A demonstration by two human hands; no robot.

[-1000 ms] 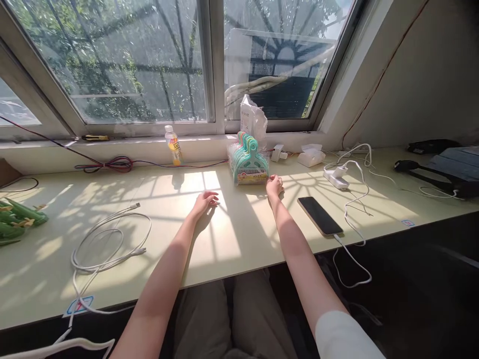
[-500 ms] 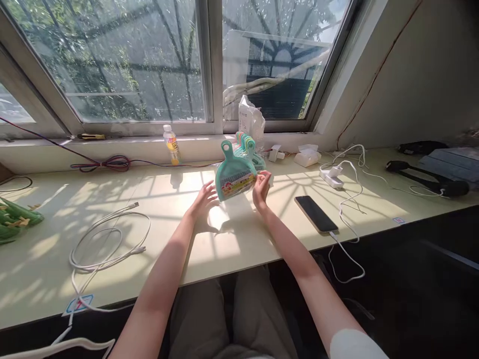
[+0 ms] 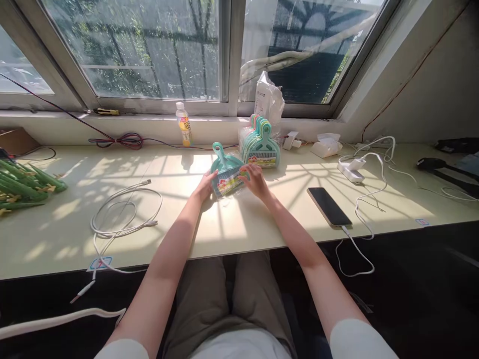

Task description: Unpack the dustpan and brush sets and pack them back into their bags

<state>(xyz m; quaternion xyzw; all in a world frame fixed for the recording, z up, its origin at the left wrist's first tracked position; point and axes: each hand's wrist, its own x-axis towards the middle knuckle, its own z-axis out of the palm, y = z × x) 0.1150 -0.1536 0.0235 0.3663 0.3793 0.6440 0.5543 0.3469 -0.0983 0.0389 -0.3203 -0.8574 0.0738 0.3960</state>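
Observation:
A teal mini dustpan set (image 3: 225, 171) in clear wrap lies on the pale desk (image 3: 262, 219), its handle pointing towards the window. My left hand (image 3: 205, 186) grips its left edge and my right hand (image 3: 254, 180) grips its right edge, fingers curled over it. Just behind stands an upright stack of more wrapped dustpan sets (image 3: 260, 144) in teal and other colours.
A black phone (image 3: 329, 206) on a white cable lies to the right, with a charger (image 3: 352, 168) and tissue pack (image 3: 326, 145) beyond. A coiled white cable (image 3: 123, 214) lies left, green pieces (image 3: 22, 182) far left. A small bottle (image 3: 183, 124) and white bag (image 3: 268, 99) stand by the window sill.
My right hand took one dustpan set from the stack and lifted it; now both hands hold it down on the desk in front of the stack. The view shifted slightly.

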